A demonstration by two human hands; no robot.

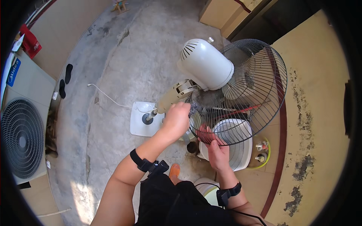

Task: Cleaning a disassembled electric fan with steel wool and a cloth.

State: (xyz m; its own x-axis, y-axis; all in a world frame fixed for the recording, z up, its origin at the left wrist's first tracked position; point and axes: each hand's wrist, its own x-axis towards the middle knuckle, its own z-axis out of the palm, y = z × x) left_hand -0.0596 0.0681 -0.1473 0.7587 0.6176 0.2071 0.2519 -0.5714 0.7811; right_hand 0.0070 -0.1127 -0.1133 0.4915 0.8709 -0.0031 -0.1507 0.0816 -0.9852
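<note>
A white standing fan's motor housing (pixel 206 65) is before me, with the dark wire rear guard (pixel 263 113) fixed to it and no front guard on it. My left hand (pixel 176 120) is closed around a crumpled grey cloth or scrubber (pixel 193 107), pressed to the guard's wires near the rim. My right hand (pixel 218 154) grips the guard's lower rim, thumb outside and fingers seen behind the wires. A cream neck (pixel 169 99) joins the housing to the pole, which stands on a white square base (pixel 138 124).
Below the guard stands a white tub (pixel 247 158) with a round wire grille (pixel 236 161) in it. A yellow-green basin (pixel 268 159) holds bottles. The fan's white cord (pixel 110 97) trails over the concrete floor. A Midea outdoor unit (pixel 22 138) stands left; a stained wall (pixel 319 113) rises right.
</note>
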